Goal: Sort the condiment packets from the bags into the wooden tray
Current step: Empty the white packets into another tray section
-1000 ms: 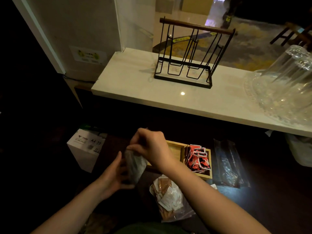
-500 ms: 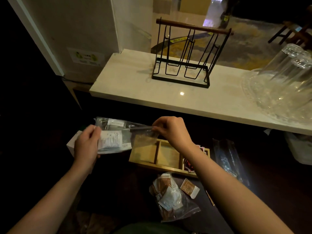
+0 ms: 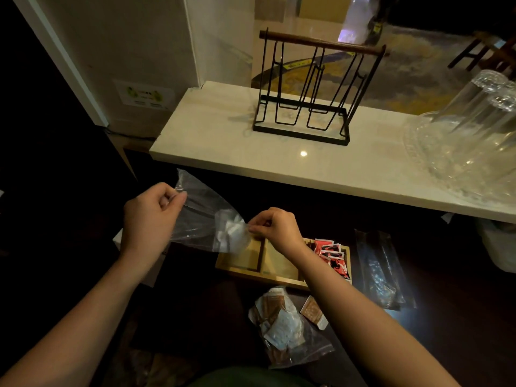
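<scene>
I hold a clear plastic bag (image 3: 199,219) tilted over the wooden tray (image 3: 251,272). My left hand (image 3: 150,216) pinches its raised upper corner. My right hand (image 3: 275,227) pinches its lower end, just above the tray's left compartments. White packets (image 3: 233,233) have gathered at that low end. Red packets (image 3: 332,255) fill the tray's right compartment; the two compartments left of it look bare. A second clear bag (image 3: 282,328) with brown and white packets lies on the dark table in front of the tray, one brown packet (image 3: 314,311) loose beside it.
An empty clear bag (image 3: 382,272) lies right of the tray. A white box (image 3: 134,261) stands at the left, mostly behind my arm. Behind runs a pale counter (image 3: 251,160) with a black wire rack (image 3: 310,90) and glassware (image 3: 469,141) at its right end.
The bag went from level to steeply tilted: my left hand rose and moved right, my right hand dropped toward the tray, and the white packets slid to the bag's lower end.
</scene>
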`<state>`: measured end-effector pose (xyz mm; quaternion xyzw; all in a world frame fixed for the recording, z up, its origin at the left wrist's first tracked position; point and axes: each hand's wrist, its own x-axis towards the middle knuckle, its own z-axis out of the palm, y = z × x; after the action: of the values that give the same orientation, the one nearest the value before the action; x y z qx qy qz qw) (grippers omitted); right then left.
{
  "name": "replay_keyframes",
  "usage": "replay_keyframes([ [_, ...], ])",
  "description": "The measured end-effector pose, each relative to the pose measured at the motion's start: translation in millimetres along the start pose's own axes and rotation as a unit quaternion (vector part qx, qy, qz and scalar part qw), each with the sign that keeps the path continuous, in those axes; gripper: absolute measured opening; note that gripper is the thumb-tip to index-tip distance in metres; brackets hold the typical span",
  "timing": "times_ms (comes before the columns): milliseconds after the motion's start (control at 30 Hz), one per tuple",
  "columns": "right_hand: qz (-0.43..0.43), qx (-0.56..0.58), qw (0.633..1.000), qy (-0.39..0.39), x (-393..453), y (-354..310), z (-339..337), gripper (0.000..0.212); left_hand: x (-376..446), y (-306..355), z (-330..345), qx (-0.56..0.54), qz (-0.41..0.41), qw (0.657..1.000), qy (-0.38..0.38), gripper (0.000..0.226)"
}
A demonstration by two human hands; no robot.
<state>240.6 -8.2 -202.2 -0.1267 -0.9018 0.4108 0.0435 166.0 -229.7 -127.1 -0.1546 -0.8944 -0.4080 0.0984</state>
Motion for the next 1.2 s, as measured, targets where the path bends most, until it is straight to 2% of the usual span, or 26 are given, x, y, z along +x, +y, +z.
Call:
replay_keyframes([
  [333, 0.035, 0.012, 0.999, -0.006, -6, 19, -1, 0.006, 5, 26, 11, -0.029, 0.034, 0.998, -0.054, 0.03],
  [467, 0.025, 0.03, 0.998, 0.041, -17, 21, -10, 0.002, 5, 38, 9, -0.055, 0.055, 0.994, -0.072, 0.029],
  [600, 0.015, 0.016, 0.999, 0.047, -25, 22, -15, 0.002, 9, 41, 12, -0.051, 0.058, 0.994, -0.071, 0.028],
  [767, -0.005, 0.021, 0.993, 0.113, -44, 27, -31, 0.007, 9, 30, 23, -0.057, 0.029, 0.996, -0.063, 0.022],
  [933, 0.049, 0.003, 0.972, 0.228, -72, 65, -62, 0.013, -14, 25, 59, -0.009, -0.009, 0.986, -0.168, 0.005],
  [1033, 0.116, -0.02, 0.951, 0.287, -92, 94, -86, 0.014, -57, 33, 90, 0.039, 0.037, 0.949, -0.31, 0.004],
  [1133, 0.172, -0.078, 0.922, 0.338, -115, 122, -104, 0.014, -105, 50, 117, 0.097, 0.116, 0.853, -0.5, 0.015],
  [1200, 0.221, -0.099, 0.898, 0.367, -128, 136, -112, 0.017, -129, 60, 131, 0.139, 0.17, 0.784, -0.58, 0.028],
])
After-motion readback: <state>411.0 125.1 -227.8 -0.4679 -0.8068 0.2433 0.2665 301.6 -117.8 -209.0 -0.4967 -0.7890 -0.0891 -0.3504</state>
